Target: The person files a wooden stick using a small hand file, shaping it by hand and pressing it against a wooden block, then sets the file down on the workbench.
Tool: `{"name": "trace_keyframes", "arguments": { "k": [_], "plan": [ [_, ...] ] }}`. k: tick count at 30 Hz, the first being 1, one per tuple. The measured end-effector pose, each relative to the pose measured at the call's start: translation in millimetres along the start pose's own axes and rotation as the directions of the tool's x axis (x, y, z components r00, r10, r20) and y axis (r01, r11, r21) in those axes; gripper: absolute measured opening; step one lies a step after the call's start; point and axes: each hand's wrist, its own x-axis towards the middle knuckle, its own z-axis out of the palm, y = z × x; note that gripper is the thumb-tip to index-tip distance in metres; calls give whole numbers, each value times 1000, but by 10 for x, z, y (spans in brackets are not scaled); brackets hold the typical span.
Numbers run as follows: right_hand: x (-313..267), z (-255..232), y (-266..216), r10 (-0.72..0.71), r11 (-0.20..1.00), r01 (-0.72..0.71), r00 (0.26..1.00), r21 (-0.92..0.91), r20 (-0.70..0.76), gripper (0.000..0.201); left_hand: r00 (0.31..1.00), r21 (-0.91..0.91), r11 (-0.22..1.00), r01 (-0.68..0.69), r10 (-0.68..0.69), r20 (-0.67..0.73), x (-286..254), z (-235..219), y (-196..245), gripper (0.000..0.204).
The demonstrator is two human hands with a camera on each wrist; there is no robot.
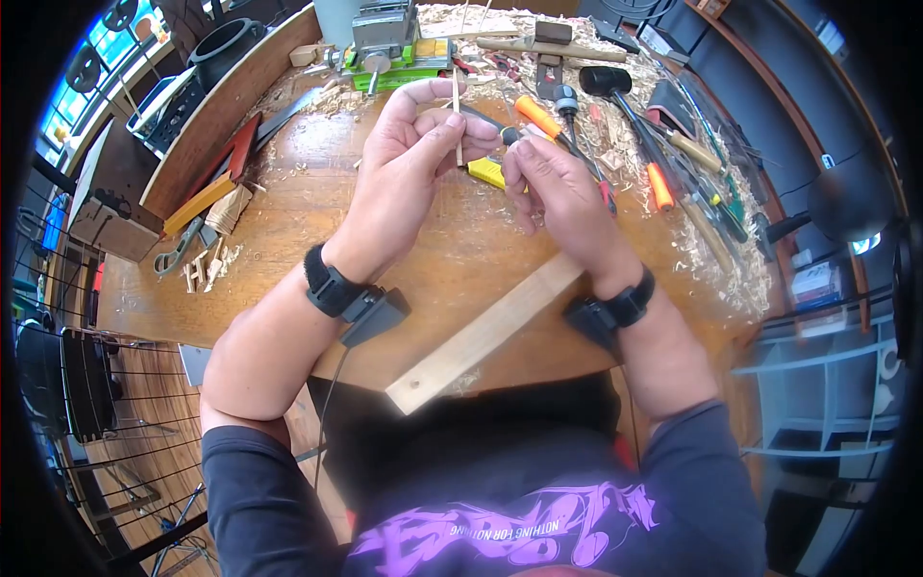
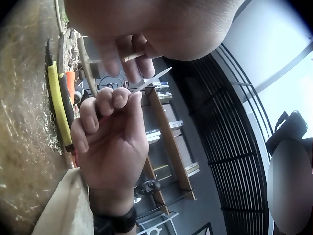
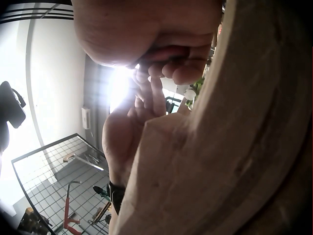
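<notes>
My left hand (image 1: 413, 144), raised over the bench, pinches a thin wooden stick (image 1: 457, 91) between thumb and fingers; the stick stands nearly upright in the head view. Close to its right is my right hand (image 1: 558, 183), fingers curled and thumb against the fingertips. In the left wrist view this right hand (image 2: 115, 127) pinches a slim, pale, pointed blade-like piece (image 2: 159, 76), whose tip points up toward the left hand. Its other end is hidden in the fingers. A flat wooden board (image 1: 490, 332) with a small hole near one end lies below, partly under the right wrist.
Wood shavings cover the back and right of the wooden bench (image 1: 288, 221). A vise (image 1: 385, 43) stands at the back. A black mallet (image 1: 606, 81), an orange-handled tool (image 1: 538, 115) and several other tools lie beyond the right hand. Wood scraps (image 1: 205, 269) lie at left.
</notes>
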Motion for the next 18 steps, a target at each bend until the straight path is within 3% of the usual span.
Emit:
{"name": "trace_keyframes", "arguments": {
  "k": [18],
  "plan": [
    [4, -4, 0, 28, 999, -26, 999, -42, 37, 42, 999, 129, 991, 28, -23, -39, -17, 12, 12, 24]
  ]
}}
